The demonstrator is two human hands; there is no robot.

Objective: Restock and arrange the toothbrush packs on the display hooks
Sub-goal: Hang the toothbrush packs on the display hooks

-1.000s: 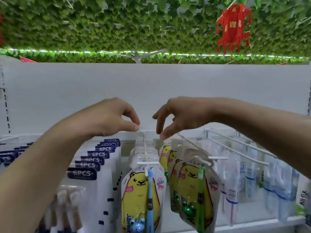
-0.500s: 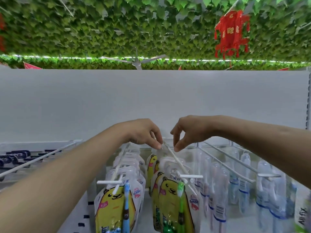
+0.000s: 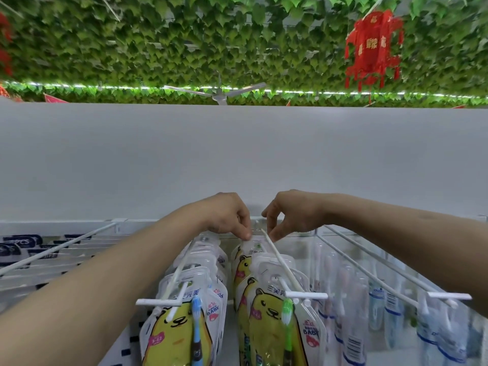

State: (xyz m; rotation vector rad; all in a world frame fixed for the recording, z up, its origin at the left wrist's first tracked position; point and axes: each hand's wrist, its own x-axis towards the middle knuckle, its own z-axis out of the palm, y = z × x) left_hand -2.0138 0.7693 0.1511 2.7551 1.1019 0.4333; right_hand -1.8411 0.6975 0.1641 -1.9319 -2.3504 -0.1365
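Yellow bear toothbrush packs hang in two rows on white display hooks. The left row (image 3: 182,328) shows a blue brush, the right row (image 3: 274,320) a green one. My left hand (image 3: 229,216) reaches to the back of the right row's hook (image 3: 280,262) and pinches the clear top of the rearmost pack (image 3: 249,245). Just right of it, my right hand (image 3: 287,215) curls its thumb and fingers beside the hook's rear end; whether it touches the hook or the pack I cannot tell.
More hooks (image 3: 369,260) to the right carry clear packs with blue labels (image 3: 427,331). Dark-labelled packs (image 3: 18,247) hang on hooks at the left. A white back panel (image 3: 237,159) rises behind the hooks. Green leaves and a red lantern (image 3: 373,48) hang overhead.
Both hands have shifted from the left row's hook to the back of the right row's hook. The view has tilted up and moved right, so the packs sit lower in frame.
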